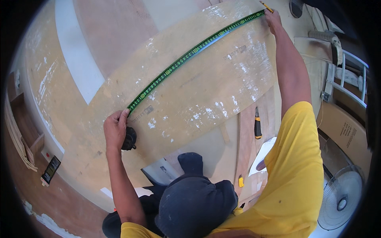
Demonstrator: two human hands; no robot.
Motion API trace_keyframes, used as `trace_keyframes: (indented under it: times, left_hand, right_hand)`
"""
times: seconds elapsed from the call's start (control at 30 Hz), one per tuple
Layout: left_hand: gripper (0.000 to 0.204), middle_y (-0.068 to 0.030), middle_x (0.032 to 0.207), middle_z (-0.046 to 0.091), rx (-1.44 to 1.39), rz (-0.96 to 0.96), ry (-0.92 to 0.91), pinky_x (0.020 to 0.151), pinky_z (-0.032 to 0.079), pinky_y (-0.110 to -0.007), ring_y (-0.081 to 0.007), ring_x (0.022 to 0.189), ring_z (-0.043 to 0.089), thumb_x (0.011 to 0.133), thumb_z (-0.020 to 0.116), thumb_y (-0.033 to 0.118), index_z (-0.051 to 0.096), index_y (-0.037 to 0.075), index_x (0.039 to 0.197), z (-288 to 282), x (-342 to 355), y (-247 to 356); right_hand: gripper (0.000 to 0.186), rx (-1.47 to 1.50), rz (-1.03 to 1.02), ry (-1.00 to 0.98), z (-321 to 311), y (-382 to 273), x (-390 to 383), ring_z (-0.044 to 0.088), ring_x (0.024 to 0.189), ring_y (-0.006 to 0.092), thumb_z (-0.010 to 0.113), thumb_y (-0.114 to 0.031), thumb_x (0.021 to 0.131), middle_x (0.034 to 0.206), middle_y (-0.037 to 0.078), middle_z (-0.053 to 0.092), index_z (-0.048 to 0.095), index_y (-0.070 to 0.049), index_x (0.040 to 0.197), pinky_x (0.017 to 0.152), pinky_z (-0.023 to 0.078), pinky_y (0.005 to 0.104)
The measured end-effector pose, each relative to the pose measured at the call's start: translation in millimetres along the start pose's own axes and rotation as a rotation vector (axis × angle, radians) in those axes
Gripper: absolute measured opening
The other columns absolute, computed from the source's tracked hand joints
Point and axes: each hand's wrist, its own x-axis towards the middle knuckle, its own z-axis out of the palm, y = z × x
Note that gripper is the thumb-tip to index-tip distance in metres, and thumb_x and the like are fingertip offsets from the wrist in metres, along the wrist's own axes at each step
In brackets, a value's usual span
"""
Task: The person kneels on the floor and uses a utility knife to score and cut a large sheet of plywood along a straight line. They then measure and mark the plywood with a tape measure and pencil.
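A green tape measure (180, 61) is drawn out in a slanting line across a worn tan board (214, 91) spotted with white flecks. At its lower left end my left hand (116, 129) is closed, thumb and fingers pinching the blade. The black tape case (129, 139) sits against that hand's palm side. My right hand (273, 20) is stretched out to the upper right end of the blade, by the board's far edge. Its closed fingers hold a yellow pencil (266, 6); how they grip the blade's end is hard to make out.
A utility knife (258, 126) with a black and orange handle lies right of my knees, near a white paper sheet (263, 152) and a small yellow piece (241, 181). At right are a fan (341, 200), cardboard box (344, 133) and ladder (353, 77). A black packet (50, 170) lies left.
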Motion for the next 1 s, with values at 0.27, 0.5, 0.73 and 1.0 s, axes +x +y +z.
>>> trace_keyframes:
  times: [0.27,0.5,0.73,1.0]
  left_hand:
    - [0.040,-0.0128,0.059,0.056,0.013,-0.098,0.018,0.058,0.044,-0.036,-0.0210,0.055,0.053,0.095,0.063,0.034,0.066,-0.002,0.076,-2.2,2.8,6.4]
    - [0.044,-0.0131,0.058,0.053,0.059,-0.032,0.010,0.056,0.042,-0.037,-0.0210,0.054,0.050,0.094,0.064,0.034,0.062,-0.003,0.071,4.1,14.5,1.4]
    - [0.045,-0.0055,0.055,0.049,0.010,-0.081,-0.013,0.054,0.039,-0.034,-0.0128,0.054,0.045,0.096,0.063,0.032,0.059,-0.002,0.067,2.1,28.5,-3.4]
    - [0.048,-0.0039,0.054,0.045,0.001,-0.095,-0.105,0.052,0.038,-0.034,-0.0112,0.053,0.042,0.096,0.063,0.034,0.056,-0.002,0.064,-26.9,42.2,4.1]
  right_hand:
    - [0.055,0.136,-0.090,0.033,-10.6,17.1,18.8,0.058,0.085,0.0145,0.073,-0.038,0.089,0.101,0.005,0.064,0.060,-0.003,0.129,0.074,0.048,0.0307]
    - [0.050,0.270,0.154,-0.286,-43.0,8.0,17.3,0.063,0.094,0.0165,0.074,-0.034,0.089,0.108,0.006,0.066,0.060,-0.003,0.126,0.082,0.051,0.0324]
    - [0.047,0.332,0.120,-0.302,-51.7,7.2,16.4,0.063,0.091,0.0128,0.077,-0.028,0.088,0.105,0.005,0.067,0.063,-0.001,0.123,0.081,0.049,0.0251]
    - [0.050,0.224,-0.101,-0.127,-78.9,-7.7,3.2,0.062,0.092,0.0115,0.081,-0.031,0.084,0.106,0.005,0.067,0.066,0.001,0.120,0.080,0.048,0.0242]
